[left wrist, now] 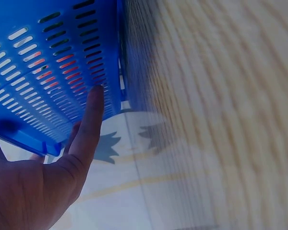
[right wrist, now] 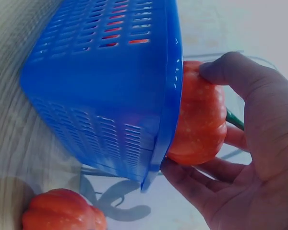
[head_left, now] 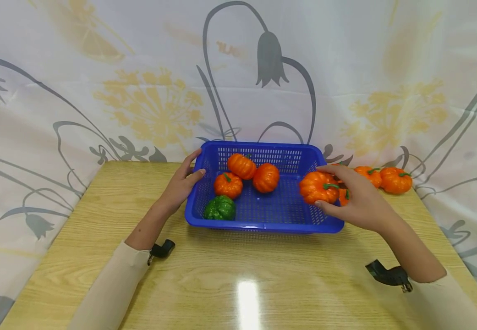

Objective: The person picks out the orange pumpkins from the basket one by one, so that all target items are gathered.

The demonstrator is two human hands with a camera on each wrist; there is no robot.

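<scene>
A wood-grain table (head_left: pixel 304 275) before a flower-printed backdrop (head_left: pixel 238 78); left hand (head_left: pixel 179 184) grips a blue basket (head_left: pixel 259 226); right hand's (head_left: pixel 359 199) curled fingers hold an orange pumpkin (head_left: pixel 315 187).

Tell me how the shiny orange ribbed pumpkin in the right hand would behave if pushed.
The shiny orange ribbed pumpkin would probably roll unevenly, being squat and lobed. Its glossy skin may be slippery. It looks stiff, showing no obvious dent where the right hand grips it.
</scene>
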